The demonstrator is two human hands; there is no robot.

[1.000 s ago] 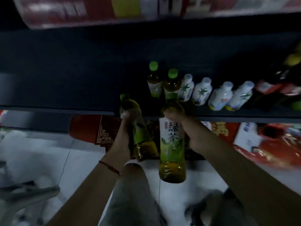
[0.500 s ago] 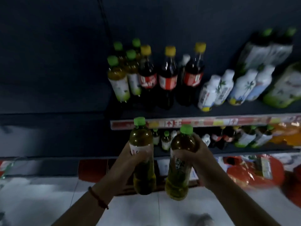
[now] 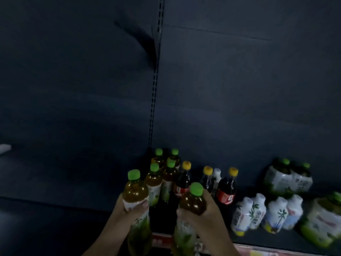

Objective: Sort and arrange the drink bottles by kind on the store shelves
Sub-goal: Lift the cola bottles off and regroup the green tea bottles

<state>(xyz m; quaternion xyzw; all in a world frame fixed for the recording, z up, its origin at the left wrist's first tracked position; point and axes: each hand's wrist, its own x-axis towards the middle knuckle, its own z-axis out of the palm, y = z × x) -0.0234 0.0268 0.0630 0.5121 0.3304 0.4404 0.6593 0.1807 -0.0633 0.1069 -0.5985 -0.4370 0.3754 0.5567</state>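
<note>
Dim store aisle, dark blue-grey back panel [image 3: 239,89] filling most of the view, with a slotted upright rail [image 3: 154,93] running down the middle and a dark shelf [image 3: 267,239] at the bottom right. The person's left hand [image 3: 127,213] is wrapped around the label of a green-capped tea bottle [image 3: 136,193], fingers curled across the front of it, bottle upright and held just left of the ones already on the shelf. The right hand [image 3: 201,213] is clamped on the shoulder of a second green tea bottle [image 3: 192,202], also upright, sitting in front of the shelf's front edge, so both are in the air and not set down. Right behind and between the two held bottles stands a cluster of four more green-capped tea bottles [image 3: 167,172], packed close together against the rail. Just beside those, to the right, are three dark cola bottles with yellow caps [image 3: 226,189] and red labels, with a white-capped bottle [image 3: 216,174] poking up between two of them. Further right, a row of white bottles with palm-tree labels [image 3: 258,213] leans a bit, and behind them are shrink-wrapped multipacks with green caps [image 3: 287,178]. Another wrapped pack [image 3: 321,220] sits at the far right, pretty blurry. A red price strip [image 3: 245,249] runs along the shelf's front edge.
</note>
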